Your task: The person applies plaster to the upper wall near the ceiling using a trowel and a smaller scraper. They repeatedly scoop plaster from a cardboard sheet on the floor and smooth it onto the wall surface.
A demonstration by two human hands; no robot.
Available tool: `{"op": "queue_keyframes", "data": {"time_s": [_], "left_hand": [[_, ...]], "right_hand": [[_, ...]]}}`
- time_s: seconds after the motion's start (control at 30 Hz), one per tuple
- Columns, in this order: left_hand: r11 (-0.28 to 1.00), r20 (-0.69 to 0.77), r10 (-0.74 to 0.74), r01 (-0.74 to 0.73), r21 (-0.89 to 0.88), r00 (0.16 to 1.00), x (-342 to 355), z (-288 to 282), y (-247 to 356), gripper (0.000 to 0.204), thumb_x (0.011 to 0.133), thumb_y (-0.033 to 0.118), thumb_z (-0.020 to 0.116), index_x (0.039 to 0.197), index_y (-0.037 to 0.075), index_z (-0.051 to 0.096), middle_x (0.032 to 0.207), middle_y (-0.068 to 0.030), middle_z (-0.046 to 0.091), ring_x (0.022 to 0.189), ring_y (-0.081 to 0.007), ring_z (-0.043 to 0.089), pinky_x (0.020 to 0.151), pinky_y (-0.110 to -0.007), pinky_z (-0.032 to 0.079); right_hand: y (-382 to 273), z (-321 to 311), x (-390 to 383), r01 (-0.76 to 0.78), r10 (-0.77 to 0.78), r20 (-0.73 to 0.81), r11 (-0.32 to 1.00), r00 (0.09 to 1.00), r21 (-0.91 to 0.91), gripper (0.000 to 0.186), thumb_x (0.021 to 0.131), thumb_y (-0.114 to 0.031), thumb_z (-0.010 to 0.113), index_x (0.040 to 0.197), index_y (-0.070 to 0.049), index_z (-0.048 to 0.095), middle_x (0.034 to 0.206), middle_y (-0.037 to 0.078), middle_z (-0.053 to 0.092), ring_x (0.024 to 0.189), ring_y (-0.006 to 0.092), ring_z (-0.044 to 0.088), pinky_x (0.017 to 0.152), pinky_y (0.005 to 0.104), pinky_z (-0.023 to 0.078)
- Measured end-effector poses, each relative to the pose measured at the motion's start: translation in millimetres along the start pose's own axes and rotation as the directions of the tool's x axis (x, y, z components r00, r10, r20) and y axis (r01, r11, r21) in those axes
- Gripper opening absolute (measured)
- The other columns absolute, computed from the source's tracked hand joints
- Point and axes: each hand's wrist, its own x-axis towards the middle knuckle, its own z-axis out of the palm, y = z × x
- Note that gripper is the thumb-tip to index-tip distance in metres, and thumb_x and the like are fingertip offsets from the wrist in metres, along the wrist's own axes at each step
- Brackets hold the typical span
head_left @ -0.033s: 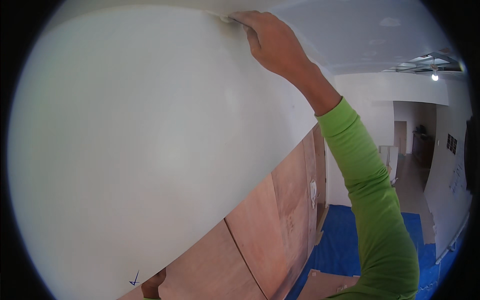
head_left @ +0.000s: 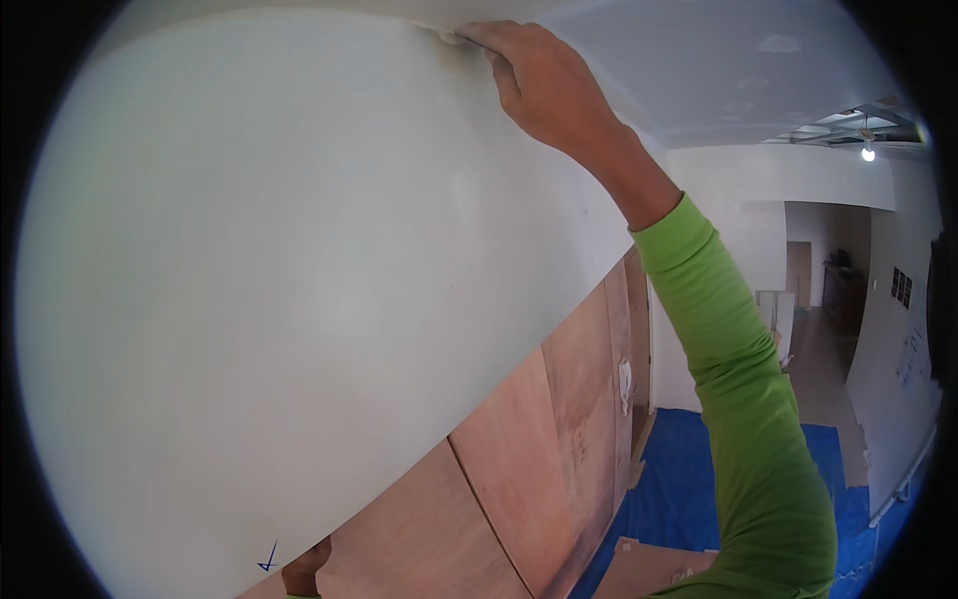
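A broad white wall surface (head_left: 279,260) fills the left and centre, ending in a slanting lower edge. My right hand (head_left: 549,85) reaches up to where it meets the ceiling. Its fingers are closed on a thin, flat piece with a grey edge (head_left: 471,39), pressed into the corner; most of that piece is hidden by the fingers. A pale, uneven patch (head_left: 449,37) shows at the fingertips. Low down, my left hand (head_left: 303,573) is at the lower edge of the white surface, its fingers hidden. A small blue pen mark (head_left: 267,557) lies beside it.
Reddish wooden panels (head_left: 519,429) stand below the white edge. Blue sheeting (head_left: 679,449) covers the floor at right, with a flat brown board (head_left: 649,571) on it. A lit bulb (head_left: 867,153) hangs under a ceiling opening. Beyond is a doorway (head_left: 823,265).
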Motion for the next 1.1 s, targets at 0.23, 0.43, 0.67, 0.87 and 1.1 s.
{"op": "queue_keyframes", "data": {"time_s": [0.23,0.43,0.67,0.87,1.1], "left_hand": [[0.998,-0.011,-0.048,0.048,-0.032,0.999,1.3,20.3,-13.8,0.044,0.095,0.009,0.066,0.134,-0.007,0.058,0.129,-0.0263,0.064,0.121,-0.0432,0.06,0.106,-0.046,0.045],[0.989,-0.026,-0.126,0.123,-0.087,0.992,1.6,18.3,-19.4,0.04,0.094,0.007,0.066,0.131,-0.006,0.061,0.129,-0.0248,0.065,0.12,-0.04,0.061,0.106,-0.044,0.045],[0.992,-0.041,0.013,-0.008,0.124,0.999,5.2,26.9,-18.4,0.037,0.094,0.007,0.066,0.129,-0.005,0.063,0.125,-0.0223,0.067,0.116,-0.0388,0.064,0.104,-0.044,0.046],[0.999,-0.068,0.004,-0.001,0.043,0.998,2.0,25.6,-16.2,0.035,0.092,0.005,0.068,0.124,-0.006,0.064,0.117,-0.0232,0.069,0.11,-0.0413,0.065,0.099,-0.046,0.048],[0.995,-0.14,0.017,-0.031,-0.098,0.99,0.3,35.2,-8.6,0.03,0.091,0.004,0.068,0.118,-0.008,0.064,0.11,-0.0261,0.068,0.102,-0.0443,0.064,0.094,-0.047,0.049]], "right_hand": [[-1.5,14.4,-1.1,0.021,-0.021,0.01,0.999,1.0,-0.031,0.035,0.097,-0.003,0.052,0.129,-0.004,0.067,0.125,0.015,0.071,0.112,0.0354,0.065,0.1,0.0438,0.051],[-2.0,14.0,6.9,-0.114,0.108,0.151,0.993,0.983,0.034,0.039,0.101,0.0,0.045,0.137,0.008,0.058,0.138,0.026,0.061,0.128,0.0391,0.058,0.114,0.0439,0.044],[3.0,28.1,-5.2,-0.031,0.03,0.046,0.999,0.999,0.022,0.039,0.094,0.0,0.052,0.129,-0.003,0.066,0.127,0.017,0.069,0.116,0.0372,0.063,0.102,0.0446,0.05],[-13.7,12.3,-40.5,-0.1,0.09,0.09,0.989,0.992,0.107,0.038,0.092,0.002,0.051,0.125,-0.002,0.069,0.125,0.019,0.07,0.114,0.0393,0.064,0.101,0.0459,0.051],[-14.7,-11.5,-24.8,-0.081,0.075,0.086,0.994,0.993,0.069,0.037,0.094,0.003,0.052,0.126,-0.002,0.068,0.123,0.018,0.07,0.108,0.0404,0.065,0.095,0.0455,0.052]]}}
